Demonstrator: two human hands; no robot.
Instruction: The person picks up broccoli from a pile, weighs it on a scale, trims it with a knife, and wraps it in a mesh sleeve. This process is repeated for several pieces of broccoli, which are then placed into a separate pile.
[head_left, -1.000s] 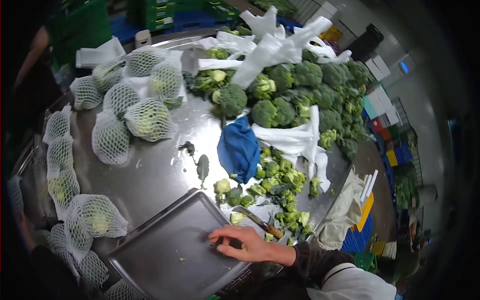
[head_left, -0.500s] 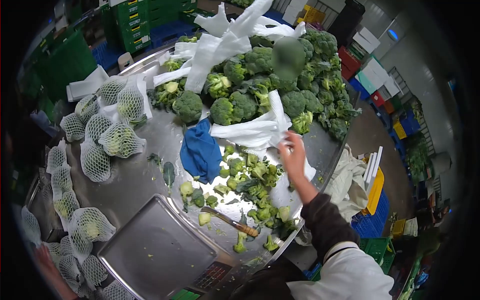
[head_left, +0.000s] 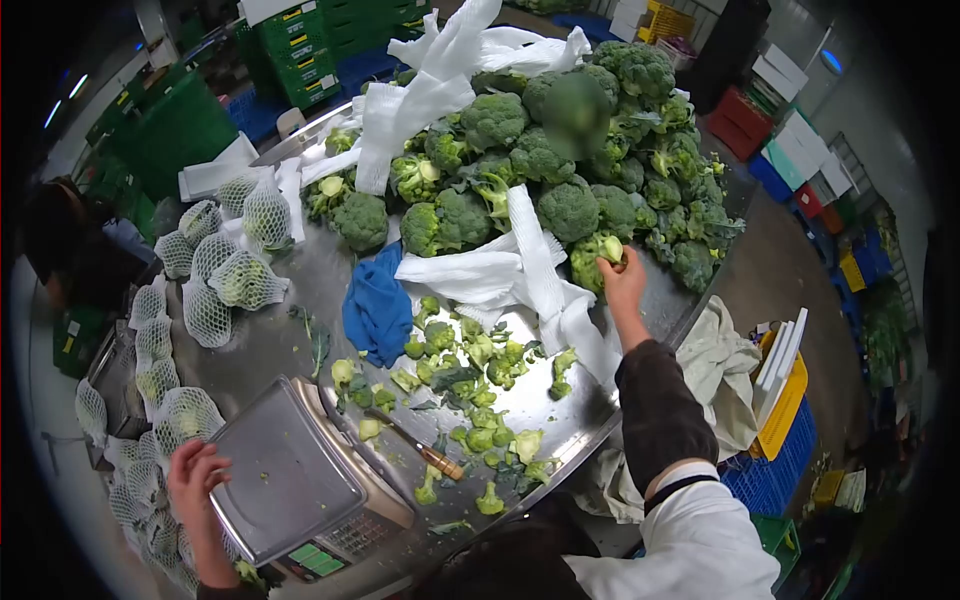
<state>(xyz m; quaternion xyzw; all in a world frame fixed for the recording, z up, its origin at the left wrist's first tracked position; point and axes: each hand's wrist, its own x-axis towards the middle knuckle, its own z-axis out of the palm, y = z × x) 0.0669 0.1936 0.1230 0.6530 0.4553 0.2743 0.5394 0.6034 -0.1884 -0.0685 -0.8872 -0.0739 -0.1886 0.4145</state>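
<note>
My right hand (head_left: 626, 280) has its fingers closed on the stem end of a broccoli head (head_left: 592, 262) at the front edge of the big broccoli pile (head_left: 540, 155). My left hand (head_left: 196, 480) hovers by the left edge of the scale's steel plate (head_left: 290, 470), fingers apart and holding nothing. White netting sleeves (head_left: 470, 272) lie between the pile and scattered broccoli pieces (head_left: 480, 350). A blue cloth (head_left: 378, 305) is left of them. Near the scale rests a knife with a wooden handle (head_left: 440, 462).
Net-wrapped heads (head_left: 243, 280) cover the left side of the steel table (head_left: 300, 350). More wrapped heads (head_left: 185, 415) stand left of the scale. Beyond the right edge are a pale cloth (head_left: 715, 355) and a blue crate (head_left: 775, 460). Green crates (head_left: 300, 55) are stacked behind.
My right hand has moved from the white netting to the broccoli and taken hold of a head. My left hand has moved up and right beside the scale. The view has shifted.
</note>
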